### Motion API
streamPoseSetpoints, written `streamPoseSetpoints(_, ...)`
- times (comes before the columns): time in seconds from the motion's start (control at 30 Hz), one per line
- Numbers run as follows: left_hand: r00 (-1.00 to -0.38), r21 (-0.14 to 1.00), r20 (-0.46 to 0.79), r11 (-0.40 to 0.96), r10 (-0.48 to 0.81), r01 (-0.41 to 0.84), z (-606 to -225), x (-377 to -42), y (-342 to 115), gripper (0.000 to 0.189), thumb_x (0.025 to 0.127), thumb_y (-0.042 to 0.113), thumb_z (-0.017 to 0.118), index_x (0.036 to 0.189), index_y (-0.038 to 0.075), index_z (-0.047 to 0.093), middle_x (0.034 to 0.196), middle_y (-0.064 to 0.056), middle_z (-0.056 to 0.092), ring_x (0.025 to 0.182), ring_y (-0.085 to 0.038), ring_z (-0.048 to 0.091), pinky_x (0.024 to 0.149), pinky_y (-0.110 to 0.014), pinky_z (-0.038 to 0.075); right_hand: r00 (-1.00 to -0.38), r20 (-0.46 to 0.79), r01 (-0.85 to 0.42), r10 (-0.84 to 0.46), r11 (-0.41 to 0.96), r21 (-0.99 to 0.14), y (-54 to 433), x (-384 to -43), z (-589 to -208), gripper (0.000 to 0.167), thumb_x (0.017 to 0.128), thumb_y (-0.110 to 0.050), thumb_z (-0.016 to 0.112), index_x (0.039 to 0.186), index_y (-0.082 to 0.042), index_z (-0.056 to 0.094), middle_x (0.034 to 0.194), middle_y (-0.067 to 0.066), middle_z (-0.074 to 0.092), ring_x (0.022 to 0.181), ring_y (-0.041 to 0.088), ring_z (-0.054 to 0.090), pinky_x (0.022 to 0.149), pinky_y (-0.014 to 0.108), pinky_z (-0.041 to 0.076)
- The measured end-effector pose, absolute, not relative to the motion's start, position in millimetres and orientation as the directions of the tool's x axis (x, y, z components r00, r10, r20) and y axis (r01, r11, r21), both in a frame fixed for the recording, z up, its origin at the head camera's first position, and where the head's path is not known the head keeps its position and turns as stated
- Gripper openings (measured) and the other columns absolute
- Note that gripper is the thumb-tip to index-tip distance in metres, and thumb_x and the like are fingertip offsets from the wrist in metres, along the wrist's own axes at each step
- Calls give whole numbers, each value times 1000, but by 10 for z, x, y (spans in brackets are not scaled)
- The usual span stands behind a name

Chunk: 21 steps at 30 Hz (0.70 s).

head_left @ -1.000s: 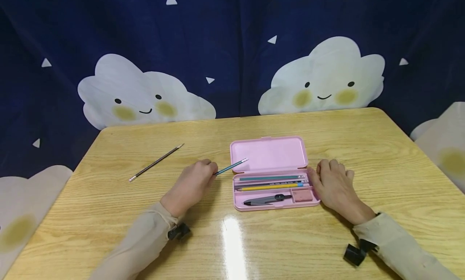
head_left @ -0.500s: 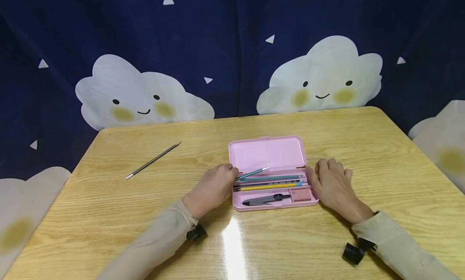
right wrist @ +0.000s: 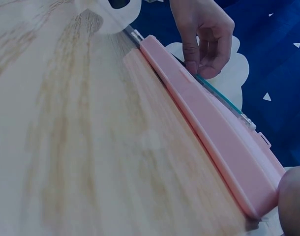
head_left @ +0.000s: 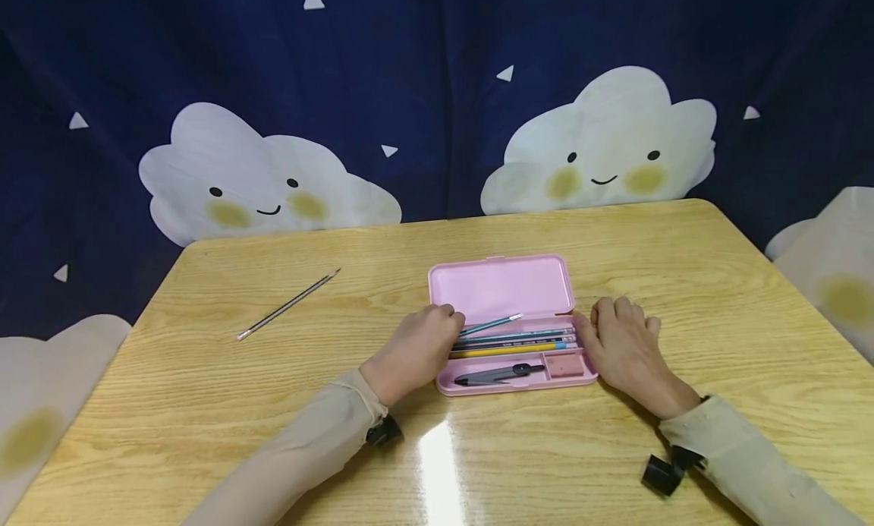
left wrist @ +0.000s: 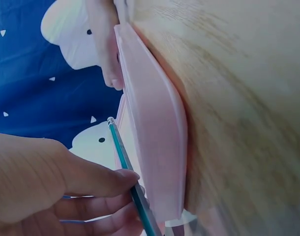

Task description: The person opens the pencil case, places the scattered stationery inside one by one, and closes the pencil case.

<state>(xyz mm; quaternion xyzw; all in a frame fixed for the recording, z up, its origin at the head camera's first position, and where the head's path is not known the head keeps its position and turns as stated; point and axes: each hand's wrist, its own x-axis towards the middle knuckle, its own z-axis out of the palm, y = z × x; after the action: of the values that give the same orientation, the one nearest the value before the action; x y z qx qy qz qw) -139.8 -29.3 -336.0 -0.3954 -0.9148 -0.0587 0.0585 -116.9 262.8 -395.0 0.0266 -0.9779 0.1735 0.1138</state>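
Note:
Over the left end of an open pink pencil case (head_left: pixel 501 289), my left hand (head_left: pixel 415 351) pinches a teal pencil (left wrist: pixel 121 150) between thumb and fingers. The pencil's eraser end points right, above the other pencils. Inside the case lie a yellow pencil (head_left: pixel 508 351), other dark and teal pencils, a grey compass (head_left: pixel 493 376) and a pink eraser (head_left: pixel 565 365). At the case's right end rests my right hand (head_left: pixel 624 351), its thumb against the case edge and its fingers loosely bent on the table. The left hand hides the pencils' left ends.
A dark pencil (head_left: pixel 288 304) with a white eraser end lies on the wooden table (head_left: pixel 205 404), left of the case. Behind the table hangs a dark blue curtain (head_left: pixel 437 70) with cloud faces. Each wrist wears a small black camera.
My left hand has moved right with the teal pencil, from beside the case to over its left end. The right hand stays at the case's right end.

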Motion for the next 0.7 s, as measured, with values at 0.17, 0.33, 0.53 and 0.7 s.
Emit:
streamPoseSetpoints(0.17,-674,63,151,673,723,737,-3352,-1393,-277,15,78,-11,60,88,-1,63,81,-12,63,71,-23,62,57,-34,54,-973,232,-93,-14,939,-330,2623,-1177,-3943,36,102,-37,37,90,-3,45,83,13,40,77,32,37,67,45,21)
streamPoseSetpoints(0.33,-672,57,141,671,727,739,-3333,-1395,-250,15,78,-11,61,89,-1,64,81,-11,63,71,-22,62,59,-33,54,-971,239,-95,-15,940,-327,2625,-1177,-3946,35,102,-36,38,90,-4,45,82,13,40,76,32,37,67,45,20)
streamPoseSetpoints(0.53,-666,29,127,669,735,743,-3325,-1413,-186,17,78,-9,63,90,1,65,81,-9,62,71,-21,61,60,-31,54,-970,242,-94,-13,941,-325,2629,-1169,-3950,35,102,-36,38,89,-4,44,82,13,39,76,32,37,67,45,20)
streamPoseSetpoints(0.7,-655,-1,106,659,748,752,-3307,-1437,-116,15,80,-6,64,92,3,66,82,-8,62,72,-20,61,61,-30,53,-971,237,-93,-13,940,-328,2626,-1172,-3945,35,102,-36,38,89,-4,44,82,13,39,76,32,37,66,44,20)
